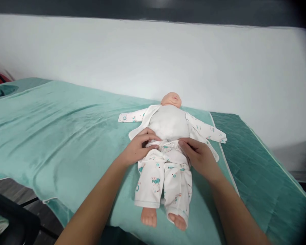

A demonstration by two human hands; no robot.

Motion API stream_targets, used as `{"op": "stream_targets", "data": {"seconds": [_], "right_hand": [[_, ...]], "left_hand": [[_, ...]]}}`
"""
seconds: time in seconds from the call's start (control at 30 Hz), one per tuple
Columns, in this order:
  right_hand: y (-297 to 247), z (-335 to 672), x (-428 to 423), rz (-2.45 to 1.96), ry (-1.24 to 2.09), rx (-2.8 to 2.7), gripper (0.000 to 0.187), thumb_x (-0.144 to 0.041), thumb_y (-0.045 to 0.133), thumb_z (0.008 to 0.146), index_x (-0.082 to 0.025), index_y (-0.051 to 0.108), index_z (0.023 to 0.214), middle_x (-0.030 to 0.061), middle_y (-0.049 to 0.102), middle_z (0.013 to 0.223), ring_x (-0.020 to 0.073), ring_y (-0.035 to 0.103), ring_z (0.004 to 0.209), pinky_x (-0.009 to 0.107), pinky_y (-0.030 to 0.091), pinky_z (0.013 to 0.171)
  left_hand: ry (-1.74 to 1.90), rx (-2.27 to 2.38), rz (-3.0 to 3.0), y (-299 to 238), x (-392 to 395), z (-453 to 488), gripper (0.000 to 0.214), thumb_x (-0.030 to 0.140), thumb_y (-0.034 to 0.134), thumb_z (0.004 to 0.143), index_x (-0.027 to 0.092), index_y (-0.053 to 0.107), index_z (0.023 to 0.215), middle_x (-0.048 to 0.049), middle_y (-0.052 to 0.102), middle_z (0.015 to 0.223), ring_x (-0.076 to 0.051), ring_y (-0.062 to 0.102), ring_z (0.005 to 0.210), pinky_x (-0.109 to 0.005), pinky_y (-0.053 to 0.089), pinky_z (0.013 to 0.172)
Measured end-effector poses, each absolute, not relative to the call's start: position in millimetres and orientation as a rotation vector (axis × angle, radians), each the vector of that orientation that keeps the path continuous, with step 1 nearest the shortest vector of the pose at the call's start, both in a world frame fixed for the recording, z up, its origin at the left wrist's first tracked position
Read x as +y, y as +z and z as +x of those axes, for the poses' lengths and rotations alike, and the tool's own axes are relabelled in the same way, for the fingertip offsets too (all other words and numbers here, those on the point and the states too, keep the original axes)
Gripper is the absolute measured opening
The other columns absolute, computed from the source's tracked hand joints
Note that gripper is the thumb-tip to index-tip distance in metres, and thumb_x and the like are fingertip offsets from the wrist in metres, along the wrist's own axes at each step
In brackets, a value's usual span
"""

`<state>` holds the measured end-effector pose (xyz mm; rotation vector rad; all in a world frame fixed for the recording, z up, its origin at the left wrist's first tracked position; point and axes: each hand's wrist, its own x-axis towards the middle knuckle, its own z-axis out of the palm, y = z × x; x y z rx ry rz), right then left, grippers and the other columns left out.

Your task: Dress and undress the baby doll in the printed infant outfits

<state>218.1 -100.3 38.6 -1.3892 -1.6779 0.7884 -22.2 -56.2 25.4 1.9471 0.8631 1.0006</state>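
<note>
A baby doll [171,99] lies on its back, its feet towards me. Its white patterned jacket [206,131] is spread apart at the front, baring a pale cloth torso [169,122]. White printed trousers [153,180] cover the legs, and both feet stick out of the cuffs. At the waistband's left side, my left hand [140,146] has its thumb and fingers apart, with the tips touching the cloth. My right hand [200,156] pinches the waistband on the other side between thumb and forefinger.
A light green blanket [66,136] with wrinkles lies under the doll. To the right is a darker green quilted cover [265,177]. A white wall [153,58] rises behind. At the lower left stands a black chair [12,217] with a cloth on it.
</note>
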Motion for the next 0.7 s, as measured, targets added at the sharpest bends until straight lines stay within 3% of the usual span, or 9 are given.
{"op": "stream_targets", "data": {"seconds": [0.17, 0.33, 0.5, 0.7], "right_hand": [[32, 224, -92, -1.351, 0.972, -1.498, 0.028, -0.046, 0.062, 0.088, -0.02, 0.07, 0.085, -0.0014, 0.059, 0.073, 0.0137, 0.047, 0.07, 0.026, 0.035, 0.061], [27, 224, -88, -1.287, 1.031, -1.424, 0.026, -0.046, 0.063, 0.087, -0.021, 0.071, 0.087, -0.0012, 0.06, 0.076, 0.0148, 0.049, 0.074, 0.027, 0.037, 0.066], [23, 224, -86, -1.207, 1.083, -1.367, 0.024, -0.044, 0.064, 0.087, -0.022, 0.072, 0.088, -0.0006, 0.062, 0.08, 0.0153, 0.05, 0.077, 0.028, 0.038, 0.069], [28, 222, -88, -1.088, 1.217, -1.224, 0.022, -0.043, 0.073, 0.08, -0.023, 0.07, 0.089, -0.0032, 0.054, 0.068, 0.0109, 0.042, 0.061, 0.025, 0.032, 0.056]], "left_hand": [[1.097, 0.861, 1.892, 22, -53, -21, 0.019, 0.036, 0.062, 0.089, 0.02, 0.072, 0.087, -0.0039, 0.055, 0.095, -0.014, 0.051, 0.082, -0.027, 0.039, 0.071], [1.052, 0.871, 1.985, 21, -53, -21, 0.021, 0.037, 0.069, 0.083, 0.023, 0.074, 0.098, -0.0039, 0.052, 0.098, -0.015, 0.052, 0.085, -0.026, 0.039, 0.069], [1.2, 0.947, 1.89, 21, -55, -16, 0.018, 0.035, 0.063, 0.088, 0.021, 0.073, 0.087, -0.0038, 0.058, 0.094, -0.015, 0.055, 0.087, -0.028, 0.042, 0.077], [1.309, 1.128, 1.528, 17, -51, -15, 0.02, 0.039, 0.065, 0.085, 0.02, 0.07, 0.085, -0.0006, 0.063, 0.084, -0.014, 0.054, 0.079, -0.027, 0.041, 0.073]]}}
